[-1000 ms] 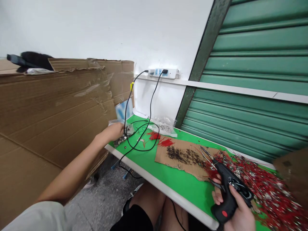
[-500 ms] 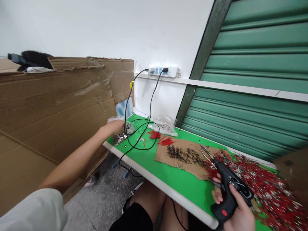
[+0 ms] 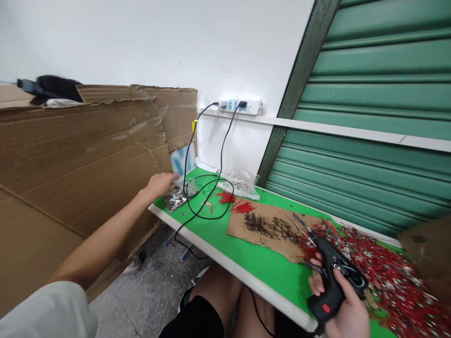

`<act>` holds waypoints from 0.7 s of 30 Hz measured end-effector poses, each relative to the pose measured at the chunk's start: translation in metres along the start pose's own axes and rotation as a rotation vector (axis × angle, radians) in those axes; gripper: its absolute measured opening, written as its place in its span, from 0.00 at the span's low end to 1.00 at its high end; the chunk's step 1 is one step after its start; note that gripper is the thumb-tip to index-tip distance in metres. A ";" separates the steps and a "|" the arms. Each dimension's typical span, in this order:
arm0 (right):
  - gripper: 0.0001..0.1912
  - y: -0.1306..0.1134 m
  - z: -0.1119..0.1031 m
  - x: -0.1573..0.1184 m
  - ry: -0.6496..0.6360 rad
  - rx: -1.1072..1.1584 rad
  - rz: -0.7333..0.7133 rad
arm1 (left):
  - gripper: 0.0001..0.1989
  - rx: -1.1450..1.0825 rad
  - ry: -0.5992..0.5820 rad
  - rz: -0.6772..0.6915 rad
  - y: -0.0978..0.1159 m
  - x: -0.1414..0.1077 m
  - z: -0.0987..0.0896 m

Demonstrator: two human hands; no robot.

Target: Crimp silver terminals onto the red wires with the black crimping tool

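The left hand [image 3: 159, 184] reaches out, its loosely curled fingers [image 3: 173, 177] touching a clear bag of metal parts [image 3: 179, 196] just beyond them. The right hand [image 3: 343, 310] has its fingers wrapped tight round a black soldering gun [image 3: 329, 277] above the green tabletop [image 3: 260, 263].

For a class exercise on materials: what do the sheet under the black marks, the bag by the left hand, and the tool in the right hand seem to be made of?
Sheet: brown corrugated cardboard, matte, with torn ragged edges.
Bag: clear thin plastic film, glossy and crinkled, with small shiny, probably metal, parts inside.
Tool: black moulded plastic body, slightly glossy, with a red button; its thin tip looks like bare metal.
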State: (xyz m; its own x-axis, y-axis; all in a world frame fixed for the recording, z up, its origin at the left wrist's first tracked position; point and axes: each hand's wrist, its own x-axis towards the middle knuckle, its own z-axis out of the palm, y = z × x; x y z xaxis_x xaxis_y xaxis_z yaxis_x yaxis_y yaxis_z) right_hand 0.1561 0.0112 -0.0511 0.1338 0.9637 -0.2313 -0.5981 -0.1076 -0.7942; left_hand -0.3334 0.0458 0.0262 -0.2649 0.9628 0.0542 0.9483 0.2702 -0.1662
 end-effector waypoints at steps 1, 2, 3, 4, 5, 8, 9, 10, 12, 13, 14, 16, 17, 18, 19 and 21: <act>0.20 0.000 0.001 0.000 0.001 0.004 0.001 | 0.18 0.001 0.006 0.010 -0.002 0.001 0.001; 0.20 0.000 0.002 0.000 0.002 0.005 0.003 | 0.17 -0.010 0.015 0.018 -0.003 0.001 0.002; 0.20 0.000 0.003 0.000 0.002 0.003 0.005 | 0.16 -0.035 0.029 0.016 -0.005 0.002 0.004; 0.20 0.000 0.003 0.000 0.003 -0.001 0.003 | 0.16 -0.073 0.046 0.005 -0.007 0.003 0.006; 0.20 -0.001 0.004 0.000 0.004 -0.004 0.002 | 0.16 -0.121 0.067 -0.014 -0.009 0.004 0.008; 0.21 -0.001 0.005 0.000 0.015 -0.005 0.009 | 0.17 -0.267 0.149 -0.065 -0.013 0.006 0.015; 0.22 -0.001 0.005 0.000 0.020 -0.003 0.013 | 0.17 -0.307 0.181 -0.076 -0.014 0.006 0.016; 0.22 -0.001 0.004 0.000 0.022 -0.002 0.019 | 0.17 -0.342 0.213 -0.083 -0.015 0.007 0.016; 0.24 0.000 0.003 0.001 0.027 -0.003 0.027 | 0.17 -0.395 0.271 -0.108 -0.017 0.006 0.012; 0.24 0.000 0.003 0.001 0.030 -0.004 0.030 | 0.17 -0.412 0.292 -0.123 -0.017 0.006 0.008; 0.24 0.000 0.003 0.001 0.032 -0.004 0.032 | 0.17 -0.424 0.303 -0.133 -0.017 0.006 0.002; 0.25 0.000 0.003 0.001 0.040 -0.002 0.036 | 0.16 -0.432 0.289 -0.138 -0.017 0.005 -0.011; 0.25 0.000 0.003 0.001 0.045 0.001 0.039 | 0.16 -0.438 0.267 -0.135 -0.017 0.005 -0.018; 0.26 0.000 0.003 0.001 0.049 0.004 0.042 | 0.15 -0.451 0.239 -0.134 -0.017 0.005 -0.026; 0.26 -0.001 0.004 0.001 0.055 0.006 0.043 | 0.15 -0.470 0.205 -0.136 -0.017 0.004 -0.033; 0.27 -0.001 0.005 0.000 0.064 0.009 0.047 | 0.15 -0.530 0.164 -0.144 -0.018 0.001 -0.045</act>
State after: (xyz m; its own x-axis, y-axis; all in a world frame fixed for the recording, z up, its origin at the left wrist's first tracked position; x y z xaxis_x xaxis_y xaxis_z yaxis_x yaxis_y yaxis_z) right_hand 0.1532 0.0124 -0.0476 0.1551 0.9400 -0.3040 -0.6122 -0.1501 -0.7764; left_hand -0.3428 0.0416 0.0738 -0.4073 0.8914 0.1987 0.8739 0.3172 0.3683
